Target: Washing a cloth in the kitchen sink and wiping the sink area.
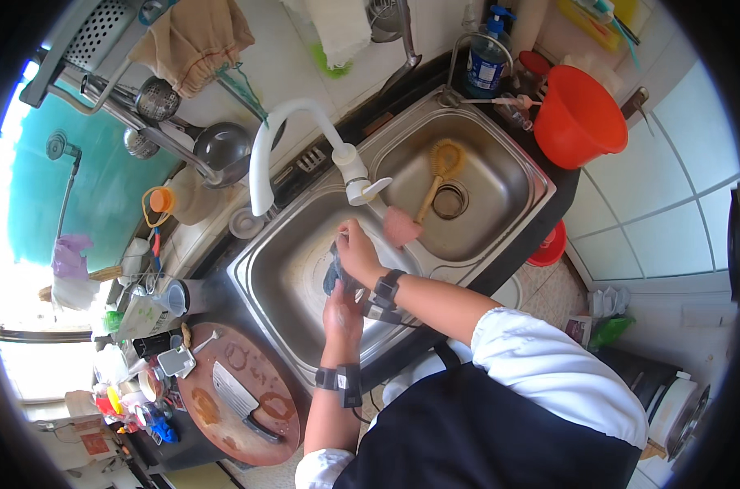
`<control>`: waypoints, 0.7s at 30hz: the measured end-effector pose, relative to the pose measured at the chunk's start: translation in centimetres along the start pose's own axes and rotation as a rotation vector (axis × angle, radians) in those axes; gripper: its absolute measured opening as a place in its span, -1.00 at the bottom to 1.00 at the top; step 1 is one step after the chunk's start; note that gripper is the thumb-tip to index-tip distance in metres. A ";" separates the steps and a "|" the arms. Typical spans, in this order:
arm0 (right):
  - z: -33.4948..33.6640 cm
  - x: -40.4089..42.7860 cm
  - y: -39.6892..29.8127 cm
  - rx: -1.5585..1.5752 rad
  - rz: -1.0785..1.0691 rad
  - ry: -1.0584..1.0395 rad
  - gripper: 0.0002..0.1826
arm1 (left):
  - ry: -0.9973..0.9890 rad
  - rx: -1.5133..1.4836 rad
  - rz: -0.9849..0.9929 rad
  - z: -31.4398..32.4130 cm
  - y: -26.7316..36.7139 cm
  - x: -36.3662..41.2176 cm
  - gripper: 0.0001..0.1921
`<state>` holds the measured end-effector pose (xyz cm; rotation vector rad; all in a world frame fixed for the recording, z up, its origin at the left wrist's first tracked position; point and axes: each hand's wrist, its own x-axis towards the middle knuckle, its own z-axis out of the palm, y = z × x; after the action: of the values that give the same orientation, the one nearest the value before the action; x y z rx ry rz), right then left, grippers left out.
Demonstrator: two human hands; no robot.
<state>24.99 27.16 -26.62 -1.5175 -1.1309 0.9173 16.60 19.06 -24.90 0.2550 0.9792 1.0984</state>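
Observation:
Over the left basin of a stainless steel double sink, a dark grey-blue cloth is bunched between my two hands. My right hand grips its upper part, with the fingers curled over it. Below, my left hand has hold of the lower part, and some of the cloth is hidden by the palm and fingers. White suds show on the left hand. Above the hands arches a white faucet; no running water can be made out. A pink sponge cloth hangs on the divider, right of my right hand.
A long-handled brush lies in the right basin near the drain. A cleaver rests on a round wooden chopping board at the left. An orange-red basin and a blue pump bottle stand behind the sink.

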 end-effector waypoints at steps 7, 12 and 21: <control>0.0 -6.8 0.7 0.085 -0.126 -0.406 -0.79 | 0.173 -0.094 -0.046 -1.6 1.4 0.7 -0.64; -3.4 -0.6 1.1 0.022 -0.022 -0.346 -0.74 | -0.069 -0.155 -0.048 0.0 0.5 -2.0 -0.62; -21.0 1.1 -5.4 0.481 0.451 -0.875 -0.65 | -0.247 0.086 -0.045 1.2 3.0 -4.0 -0.59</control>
<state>43.84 23.00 -16.69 -0.9698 -1.0238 2.1244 15.24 17.47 -20.27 0.4267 0.8082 0.9594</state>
